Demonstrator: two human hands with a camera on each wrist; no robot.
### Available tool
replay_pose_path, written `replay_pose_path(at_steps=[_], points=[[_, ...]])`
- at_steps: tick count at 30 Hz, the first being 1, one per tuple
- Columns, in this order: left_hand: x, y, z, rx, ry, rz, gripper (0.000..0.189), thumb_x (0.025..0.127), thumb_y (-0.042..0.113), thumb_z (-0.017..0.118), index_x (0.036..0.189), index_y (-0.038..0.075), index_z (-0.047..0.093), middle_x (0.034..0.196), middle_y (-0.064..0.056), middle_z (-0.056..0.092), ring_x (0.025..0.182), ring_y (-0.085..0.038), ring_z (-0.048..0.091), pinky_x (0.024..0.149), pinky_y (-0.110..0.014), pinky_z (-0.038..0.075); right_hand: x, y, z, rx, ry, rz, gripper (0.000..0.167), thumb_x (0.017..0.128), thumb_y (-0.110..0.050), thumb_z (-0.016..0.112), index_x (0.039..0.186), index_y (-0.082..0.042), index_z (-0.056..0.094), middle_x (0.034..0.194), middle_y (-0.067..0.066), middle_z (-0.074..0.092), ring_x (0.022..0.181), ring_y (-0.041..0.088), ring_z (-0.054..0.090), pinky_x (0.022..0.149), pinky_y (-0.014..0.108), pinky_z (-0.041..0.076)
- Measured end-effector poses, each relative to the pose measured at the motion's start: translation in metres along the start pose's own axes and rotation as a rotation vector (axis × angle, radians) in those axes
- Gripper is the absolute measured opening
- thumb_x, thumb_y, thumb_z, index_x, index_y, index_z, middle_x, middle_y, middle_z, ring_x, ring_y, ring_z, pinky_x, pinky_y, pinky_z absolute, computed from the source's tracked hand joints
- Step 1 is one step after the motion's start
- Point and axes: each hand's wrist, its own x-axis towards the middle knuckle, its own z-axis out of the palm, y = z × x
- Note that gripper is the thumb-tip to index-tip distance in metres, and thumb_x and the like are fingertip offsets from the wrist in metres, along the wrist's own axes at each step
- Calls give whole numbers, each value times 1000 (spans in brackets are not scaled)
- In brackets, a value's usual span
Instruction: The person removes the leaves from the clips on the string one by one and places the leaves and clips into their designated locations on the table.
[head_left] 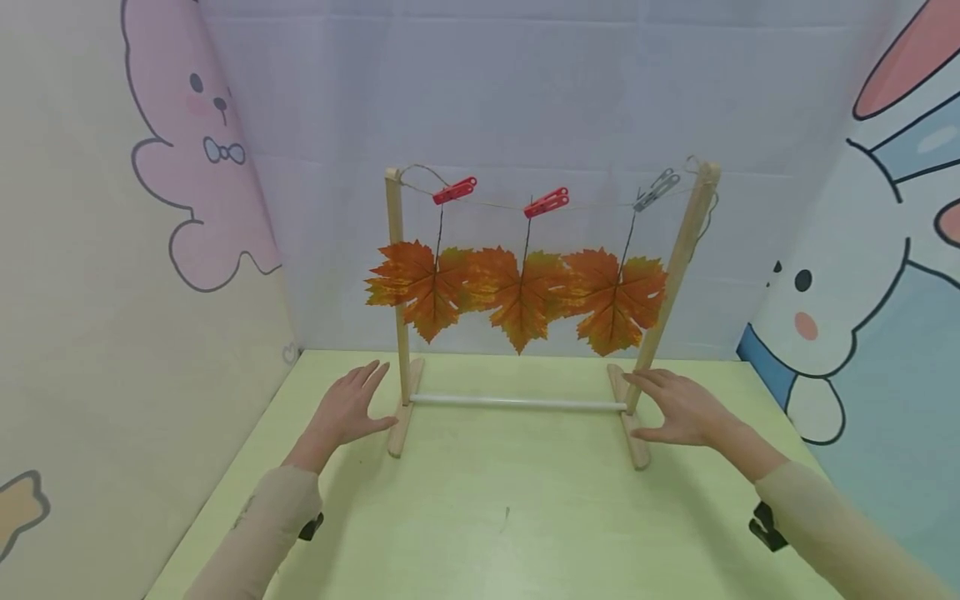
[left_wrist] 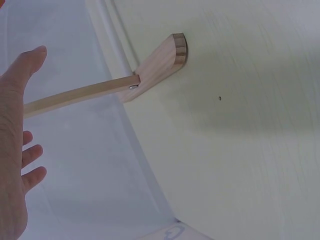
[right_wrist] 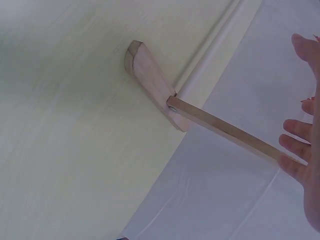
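Observation:
A wooden stand [head_left: 395,217] with a white rod [head_left: 517,403] low between its feet stands on the table. Twine [head_left: 495,205] runs between the tops of its posts. Three orange maple leaves [head_left: 519,292] hang from it by their stems, under two red clothespins [head_left: 547,202] and a grey clothespin [head_left: 656,191]. My left hand [head_left: 347,410] is held beside the left post, fingers spread and nothing in it. On the other side, my right hand [head_left: 678,408] reaches toward the right post with fingers extended, overlapping its lower part in the head view. Both wooden feet [left_wrist: 162,57] show in the wrist views.
The pale yellow-green table [head_left: 480,533] has white cloth [head_left: 517,100] hanging behind it. Side panels carry a pink bear [head_left: 198,167] at left and a white rabbit [head_left: 832,283] at right. A small dark speck [left_wrist: 220,98] lies on the tabletop near the left foot.

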Motion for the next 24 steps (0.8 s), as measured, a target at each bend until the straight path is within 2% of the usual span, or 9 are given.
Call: replay_pose_path(at_steps=[8, 16, 24], points=[[9, 7, -9, -17, 33, 31, 88, 70, 44, 73, 136, 0, 35, 134, -21, 41, 117, -38, 43, 92, -51, 38, 8, -8, -9, -23, 26, -43, 76, 71, -44, 71, 129, -1, 47, 121, 20, 53, 108, 40, 50, 85, 54, 42], [23, 17, -19, -31, 132, 102, 82, 67, 37, 77, 130, -2, 43, 130, -20, 45, 113, -36, 46, 89, -50, 41, 18, -17, -20, -31, 3, -73, 76, 71, -45, 71, 130, -3, 47, 120, 18, 54, 106, 37, 53, 85, 53, 43], [33, 23, -30, -45, 111, 65, 87, 70, 42, 73, 136, -1, 35, 134, -18, 41, 116, -36, 43, 90, -48, 41, 27, -20, -31, -36, 0, -101, 74, 71, -42, 72, 128, -1, 48, 119, 18, 55, 103, 36, 55, 83, 50, 46]])
